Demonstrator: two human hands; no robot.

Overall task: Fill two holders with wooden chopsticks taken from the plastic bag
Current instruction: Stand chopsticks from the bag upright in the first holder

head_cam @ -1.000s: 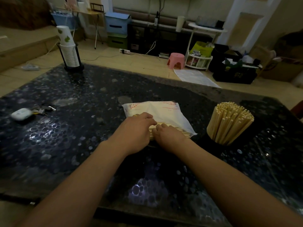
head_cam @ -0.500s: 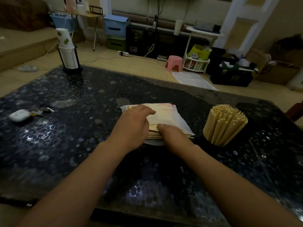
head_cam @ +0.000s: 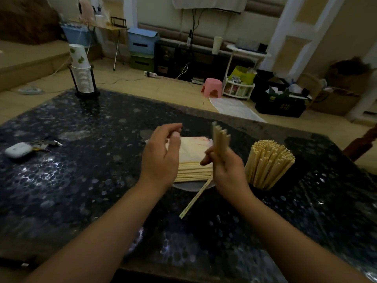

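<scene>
A white plastic bag [head_cam: 193, 148] lies flat in the middle of the dark table, with a row of wooden chopsticks [head_cam: 193, 172] sticking out of its near end. My right hand [head_cam: 226, 172] is shut on a small bundle of chopsticks [head_cam: 219, 139], held almost upright above the bag; its lower ends [head_cam: 193, 199] slant down toward the table. My left hand [head_cam: 163, 156] hovers open over the bag's left side, holding nothing. A dark holder packed with chopsticks [head_cam: 269, 162] stands just right of my right hand. A second holder is not visible.
A stack of paper cups in a black rack [head_cam: 82, 72] stands at the table's far left corner. A white earbud case and keys [head_cam: 19, 149] lie at the left. The dark speckled table [head_cam: 81, 180] ends at a far edge with cluttered floor beyond.
Both hands have lifted off the bag. My right hand has pulled a bundle of chopsticks out and raised it upright. My left hand has opened and risen.
</scene>
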